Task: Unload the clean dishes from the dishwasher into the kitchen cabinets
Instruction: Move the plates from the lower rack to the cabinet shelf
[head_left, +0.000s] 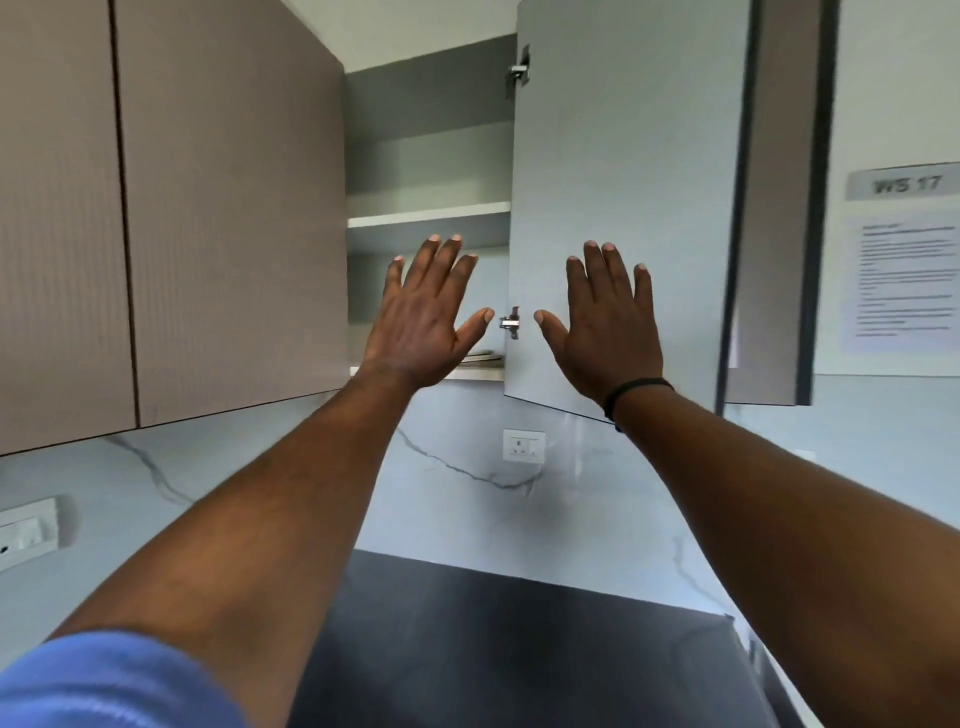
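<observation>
An upper kitchen cabinet stands open ahead, grey inside, with one shelf across its middle. Its door is swung out to the right. My left hand is raised in front of the opening, fingers straight and spread, holding nothing. My right hand is raised in front of the door's inner face, also spread flat and holding nothing; a black band circles its wrist. A few flat items lie on the cabinet's bottom board, mostly hidden behind my left hand. No dishwasher is in view.
Closed brown cabinet doors fill the left. A marble backsplash with a wall socket runs below. A dark cooktop lies on the counter under my arms. A printed notice hangs on the right wall.
</observation>
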